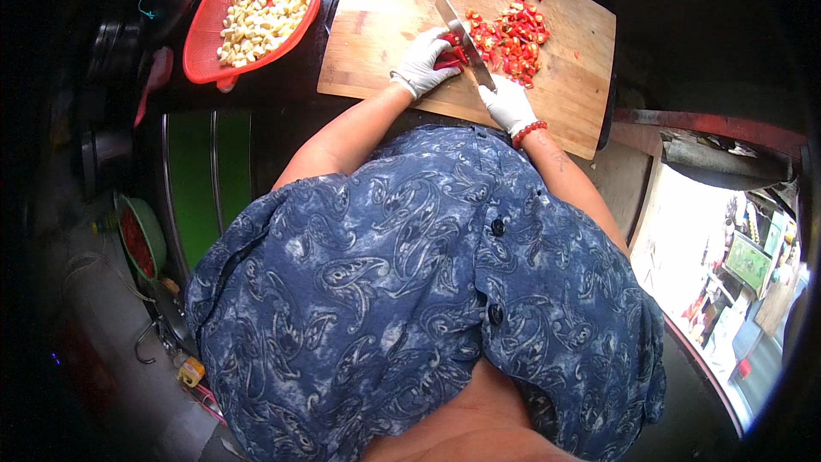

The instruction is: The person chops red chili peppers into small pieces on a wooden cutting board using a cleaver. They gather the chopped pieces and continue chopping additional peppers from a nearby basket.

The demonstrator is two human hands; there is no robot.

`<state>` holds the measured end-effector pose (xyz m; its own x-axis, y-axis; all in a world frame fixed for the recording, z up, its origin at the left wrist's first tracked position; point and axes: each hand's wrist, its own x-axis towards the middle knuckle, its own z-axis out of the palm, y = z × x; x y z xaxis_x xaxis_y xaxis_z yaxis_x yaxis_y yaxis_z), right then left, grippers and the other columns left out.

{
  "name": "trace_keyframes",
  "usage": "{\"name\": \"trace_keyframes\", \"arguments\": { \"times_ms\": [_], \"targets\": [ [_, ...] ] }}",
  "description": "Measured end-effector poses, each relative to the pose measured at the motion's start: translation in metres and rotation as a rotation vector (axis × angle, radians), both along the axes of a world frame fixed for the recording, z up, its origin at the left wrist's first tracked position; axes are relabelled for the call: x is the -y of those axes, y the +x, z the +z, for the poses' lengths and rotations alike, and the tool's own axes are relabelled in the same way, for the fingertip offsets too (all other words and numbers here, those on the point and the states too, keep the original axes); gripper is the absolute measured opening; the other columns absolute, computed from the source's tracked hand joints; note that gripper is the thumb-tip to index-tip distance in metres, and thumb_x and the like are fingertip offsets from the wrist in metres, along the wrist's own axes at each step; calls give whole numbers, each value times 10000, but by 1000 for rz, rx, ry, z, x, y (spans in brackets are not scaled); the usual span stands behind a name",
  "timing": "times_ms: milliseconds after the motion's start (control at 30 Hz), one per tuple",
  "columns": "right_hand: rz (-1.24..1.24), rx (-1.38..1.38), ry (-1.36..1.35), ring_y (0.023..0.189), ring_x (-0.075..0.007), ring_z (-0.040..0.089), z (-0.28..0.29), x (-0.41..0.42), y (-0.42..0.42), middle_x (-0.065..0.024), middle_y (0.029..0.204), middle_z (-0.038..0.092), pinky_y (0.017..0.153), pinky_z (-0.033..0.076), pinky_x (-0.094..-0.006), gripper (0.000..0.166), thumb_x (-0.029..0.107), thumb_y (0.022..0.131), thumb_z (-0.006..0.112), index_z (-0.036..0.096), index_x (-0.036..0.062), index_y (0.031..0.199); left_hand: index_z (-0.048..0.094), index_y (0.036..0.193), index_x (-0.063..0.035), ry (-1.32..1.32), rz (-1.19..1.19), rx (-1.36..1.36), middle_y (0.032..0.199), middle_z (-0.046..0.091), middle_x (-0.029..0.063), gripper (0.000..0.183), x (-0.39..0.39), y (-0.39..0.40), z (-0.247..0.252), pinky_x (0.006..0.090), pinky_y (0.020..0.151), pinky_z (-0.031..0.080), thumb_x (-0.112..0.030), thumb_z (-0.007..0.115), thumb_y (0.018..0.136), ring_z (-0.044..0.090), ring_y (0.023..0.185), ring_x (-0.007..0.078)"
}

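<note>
On a wooden cutting board (385, 25), my left hand (424, 64), in a white glove, holds down several red chili peppers (450, 59) with curled fingers. My right hand (508, 102), also gloved in white, grips a cleaver (467, 38) whose handle is hidden in the fist. The blade stands on edge just right of the whole chilies, beside my left fingertips. A heap of chopped red chilies (523, 38) lies to the right of the blade, some pieces close against it.
A red plastic colander (200, 45) with peeled garlic cloves (266, 9) stands left of the board. Lower left is a green basin (149, 237) with red contents. A red-handled utensil (154, 83) lies near the colander. A bright opening is at the right.
</note>
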<state>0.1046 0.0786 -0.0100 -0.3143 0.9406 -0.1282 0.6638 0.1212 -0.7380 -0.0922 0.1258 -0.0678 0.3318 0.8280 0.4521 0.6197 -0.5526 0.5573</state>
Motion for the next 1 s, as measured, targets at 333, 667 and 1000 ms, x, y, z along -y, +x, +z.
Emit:
{"name": "trace_keyframes", "arguments": {
  "times_ms": [333, 667, 1000],
  "targets": [
    [-9, 22, 15, 827, -359, 546, -9, -3, -1, -227, 853, 570, 758, 423, -410, 270, 187, 773, 416, 538, 4, 930, 522, 875, -72, 13, 55, -64, 1038, 480, 162, 329, 4, 9, 2, 374, 846, 391, -198, 702, 631, 466, 964, 336],
    [26, 190, -49, 851, -381, 534, 29, -7, 19, -253, 896, 558, 771, 416, -423, 288, 173, 761, 402, 535, -27, 921, 527, 864, -59, -61, 81, -107, 1016, 486, 164, 290, 19, 43, 20, 385, 849, 381, -204, 664, 654, 451, 969, 330],
    [-128, 155, 32, 780, -376, 549, 11, 2, 27, -248, 840, 565, 731, 433, -419, 250, 133, 752, 394, 547, -16, 883, 519, 832, -48, -43, 73, -94, 996, 476, 164, 266, 19, 59, 20, 382, 851, 371, -182, 663, 653, 446, 960, 331]
  ]
}}
